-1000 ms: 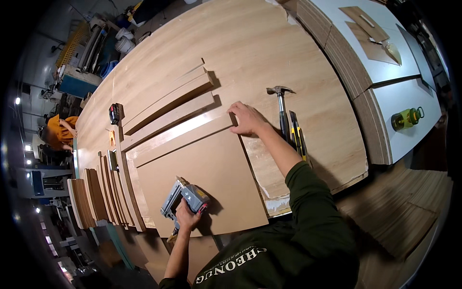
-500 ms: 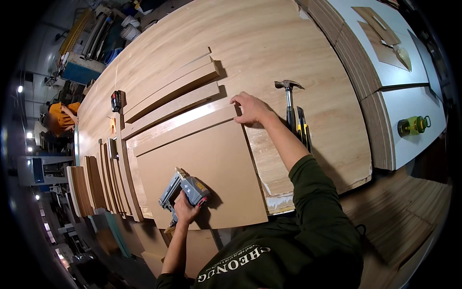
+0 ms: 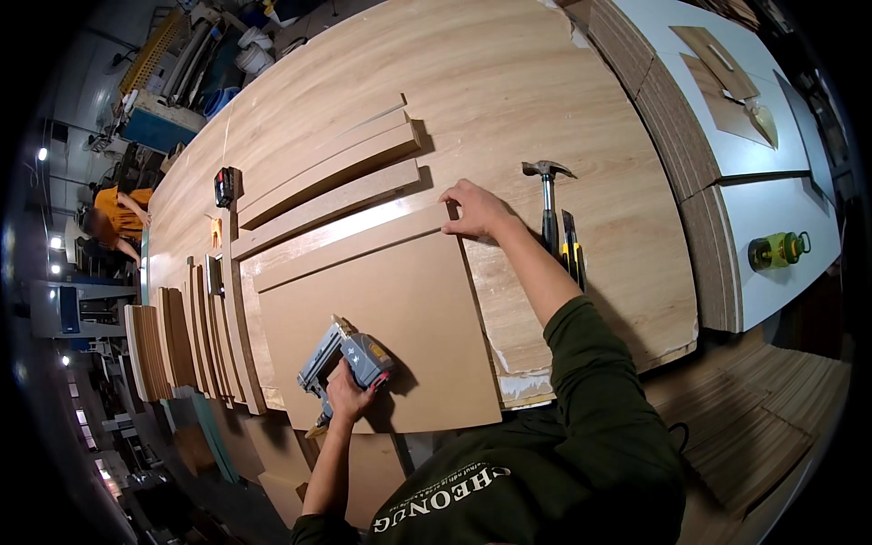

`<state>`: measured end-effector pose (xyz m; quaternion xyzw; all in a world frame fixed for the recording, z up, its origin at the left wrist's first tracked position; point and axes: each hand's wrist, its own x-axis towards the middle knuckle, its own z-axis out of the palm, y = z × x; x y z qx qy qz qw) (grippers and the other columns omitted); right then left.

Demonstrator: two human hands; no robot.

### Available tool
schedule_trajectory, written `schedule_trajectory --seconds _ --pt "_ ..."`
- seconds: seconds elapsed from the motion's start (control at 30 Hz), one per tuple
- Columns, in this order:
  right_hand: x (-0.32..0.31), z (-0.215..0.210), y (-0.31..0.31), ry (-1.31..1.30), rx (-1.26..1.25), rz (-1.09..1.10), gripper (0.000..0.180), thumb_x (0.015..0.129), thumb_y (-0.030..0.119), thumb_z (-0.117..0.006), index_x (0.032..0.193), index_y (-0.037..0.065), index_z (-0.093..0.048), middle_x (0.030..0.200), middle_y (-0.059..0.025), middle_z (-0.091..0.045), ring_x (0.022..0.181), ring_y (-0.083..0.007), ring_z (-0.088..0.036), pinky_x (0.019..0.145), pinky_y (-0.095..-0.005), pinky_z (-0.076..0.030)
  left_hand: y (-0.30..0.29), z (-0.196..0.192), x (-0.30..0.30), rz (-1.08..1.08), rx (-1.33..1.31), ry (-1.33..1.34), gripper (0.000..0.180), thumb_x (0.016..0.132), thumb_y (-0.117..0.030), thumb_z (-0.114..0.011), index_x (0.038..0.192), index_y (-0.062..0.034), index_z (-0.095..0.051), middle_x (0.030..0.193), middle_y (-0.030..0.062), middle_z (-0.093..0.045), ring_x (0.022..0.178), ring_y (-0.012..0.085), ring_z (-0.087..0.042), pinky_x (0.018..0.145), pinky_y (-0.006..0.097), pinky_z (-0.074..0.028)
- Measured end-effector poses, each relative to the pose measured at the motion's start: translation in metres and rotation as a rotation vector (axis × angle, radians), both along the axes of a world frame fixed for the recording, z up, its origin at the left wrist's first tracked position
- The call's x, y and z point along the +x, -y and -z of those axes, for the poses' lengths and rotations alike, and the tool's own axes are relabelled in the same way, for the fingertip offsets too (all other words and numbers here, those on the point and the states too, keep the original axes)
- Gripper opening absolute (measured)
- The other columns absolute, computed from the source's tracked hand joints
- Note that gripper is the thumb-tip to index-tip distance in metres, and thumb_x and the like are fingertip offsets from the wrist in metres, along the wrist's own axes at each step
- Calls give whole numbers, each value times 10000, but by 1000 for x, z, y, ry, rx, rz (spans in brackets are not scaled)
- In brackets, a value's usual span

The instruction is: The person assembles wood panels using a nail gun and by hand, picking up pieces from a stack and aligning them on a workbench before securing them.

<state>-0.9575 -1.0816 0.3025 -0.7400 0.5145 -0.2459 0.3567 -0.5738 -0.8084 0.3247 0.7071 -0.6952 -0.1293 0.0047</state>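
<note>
My left hand (image 3: 349, 398) is wrapped round the handle of a grey nail gun (image 3: 366, 359), which is over the left part of a flat brown board (image 3: 418, 318). Along the board's far edge lies a long wooden strip (image 3: 354, 247). At the strip's right end, my right hand (image 3: 479, 211) pinches the corner, with the thumb on the near side and the fingers on the far side. The nail gun's tip points away from me, short of the strip.
Beyond the board lie several loose strips (image 3: 336, 168) and a black battery pack (image 3: 227, 187). A hammer (image 3: 549, 195) and yellow-black cutters (image 3: 572, 250) rest right of my hand. More strips (image 3: 204, 327) stand at left. A person in orange (image 3: 118, 213) is at the far left. Stacked panels (image 3: 681, 182) border the right.
My hands keep their places on the nail gun and the strip's end. The view has shifted slightly. At the far left, the other person's arms have moved.
</note>
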Motion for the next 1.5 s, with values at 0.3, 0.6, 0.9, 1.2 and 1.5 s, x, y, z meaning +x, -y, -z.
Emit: schedule_trajectory --seconds 0.3,0.6,0.9,1.2,1.5 --pt "-1 -4 -6 23 13 29 512 683 324 -794 1137 139 -645 1145 -105 -557 1110 -295 -560 960 -368 -470 -1 3 3 21 -18 -8 881 634 -349 -794 1312 51 -399 940 229 -653 883 408 -637 744 441 -513" --pt "-3 3 1 25 -38 15 532 673 317 -823 1135 126 -641 1084 -97 -556 1012 -277 -583 893 -351 -494 8 -11 1 -39 87 -65 795 658 -320 -779 1301 1 -440 969 244 -655 920 419 -633 780 453 -511" --pt "-1 -1 -2 23 10 31 510 661 324 -809 1113 148 -652 1118 -120 -554 1110 -311 -553 982 -381 -458 116 -133 -51 -256 288 -527 283 711 -113 -696 964 0 -638 677 25 -615 592 119 -587 549 322 -513" --pt "0 38 14 26 -84 38 441 699 240 -813 1106 181 -653 1064 -100 -562 1017 -285 -580 916 -365 -485 251 -153 -166 -183 394 -677 108 782 -106 -656 760 -22 -593 592 33 -550 481 108 -527 453 265 -474" --pt "3 60 17 237 16 102 204 825 138 -607 1023 167 -645 1021 -135 -587 1012 -296 -589 877 -361 -484 267 -127 -170 -159 402 -655 108 785 -96 -667 811 -24 -590 586 21 -541 454 99 -513 421 251 -465"
